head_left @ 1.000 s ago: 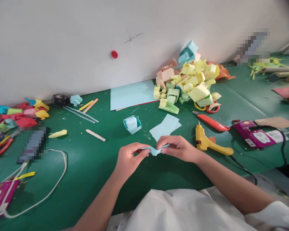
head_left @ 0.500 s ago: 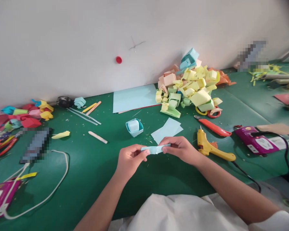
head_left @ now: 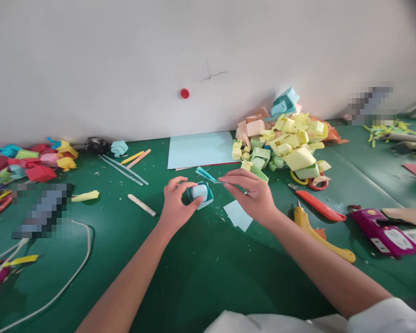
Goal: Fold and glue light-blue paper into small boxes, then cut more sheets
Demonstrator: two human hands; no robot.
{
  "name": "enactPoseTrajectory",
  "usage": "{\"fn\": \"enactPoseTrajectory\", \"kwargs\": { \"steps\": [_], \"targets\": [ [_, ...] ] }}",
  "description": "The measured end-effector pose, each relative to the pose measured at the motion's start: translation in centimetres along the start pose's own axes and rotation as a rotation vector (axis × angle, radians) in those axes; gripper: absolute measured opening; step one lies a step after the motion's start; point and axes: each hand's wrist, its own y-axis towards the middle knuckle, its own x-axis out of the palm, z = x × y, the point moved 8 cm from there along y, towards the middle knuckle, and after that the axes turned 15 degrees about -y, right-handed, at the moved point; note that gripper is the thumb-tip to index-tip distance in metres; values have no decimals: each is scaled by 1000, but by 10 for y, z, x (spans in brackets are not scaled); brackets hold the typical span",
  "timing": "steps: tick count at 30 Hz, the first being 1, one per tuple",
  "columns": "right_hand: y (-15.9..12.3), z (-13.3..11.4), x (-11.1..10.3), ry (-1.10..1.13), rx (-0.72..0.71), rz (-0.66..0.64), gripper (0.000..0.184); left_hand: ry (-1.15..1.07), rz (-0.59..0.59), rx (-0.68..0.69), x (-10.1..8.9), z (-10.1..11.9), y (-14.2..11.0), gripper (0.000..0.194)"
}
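Note:
My left hand (head_left: 180, 203) has its thumb and fingers around the near left side of a small light blue paper box (head_left: 208, 201). A paler blue paper block (head_left: 198, 192) sits inside that box. A folded blue paper strip (head_left: 207, 175) is pinched between the thumb and fingertips of my right hand (head_left: 251, 194). The strip points left, just above the box's far rim. Below my right hand, light blue paper pieces (head_left: 238, 215) lie on the green table (head_left: 194, 277).
To the right lie a yellow glue gun (head_left: 319, 238), a red-handled cutter (head_left: 317, 205) and a purple power strip (head_left: 384, 231). Folded paper pieces (head_left: 287, 143) are heaped by the wall. A blue sheet (head_left: 203, 149), a white stick (head_left: 142, 205) and a cable (head_left: 79, 273) lie left of them.
My left hand has let go of the strip and taken hold of the paper box. My right hand has lifted the strip up and away, toward the box. The view has shifted.

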Motion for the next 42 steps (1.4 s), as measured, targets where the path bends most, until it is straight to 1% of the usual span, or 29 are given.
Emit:
{"fn": "enactPoseTrajectory", "kwargs": {
  "steps": [3,6,10,13,18,25,35,42],
  "targets": [
    [10,0,24,20,-72,-22,23,-95,-7,-18,5,-9,1,30],
    [11,1,40,37,-120,-45,24,-196,-33,-79,7,-17,-2,29],
    [6,1,50,37,-171,-76,25,-333,-86,-135,9,-18,-5,28],
    [2,-1,55,13,-227,-107,28,-375,-90,-108,8,-13,-6,30],
    [-2,-3,61,5,-310,-157,36,-355,-50,-30,6,-6,-10,30],
    [-7,-7,63,-71,-402,-185,36,-386,-25,8,9,-4,-15,27],
    [-10,-10,62,-127,-443,-181,33,-390,-40,25,13,-9,-17,29],
    [-11,-11,58,-130,-459,-164,32,-381,-40,50,12,-5,-18,28]
  ]
}}
